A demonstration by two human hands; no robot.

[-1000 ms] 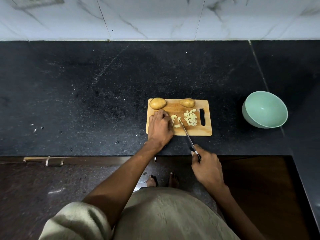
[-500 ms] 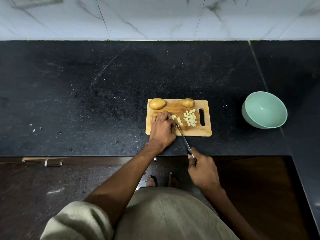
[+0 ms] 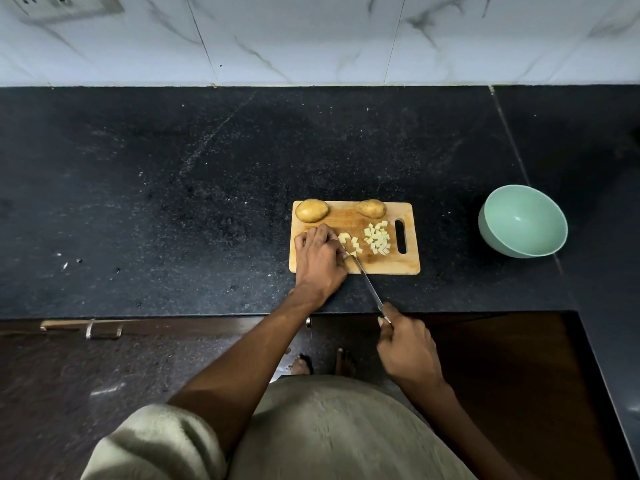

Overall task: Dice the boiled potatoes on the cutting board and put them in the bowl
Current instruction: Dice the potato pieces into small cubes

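Since a second ago the knife (image 3: 366,283) tip has shifted left, up against the left hand (image 3: 320,256). On the black bench (image 3: 207,202), near its front edge, the cutting board (image 3: 412,266) carries two whole potatoes (image 3: 311,210) along its far edge and diced pieces (image 3: 377,239) by its handle slot. The green bowl (image 3: 523,220) sits well to the right. Left fingers curl over a potato piece; the right hand (image 3: 407,348) grips the knife handle.

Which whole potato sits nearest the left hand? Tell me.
The larger potato at the board's far left corner; the smaller potato lies further right of the left hand.
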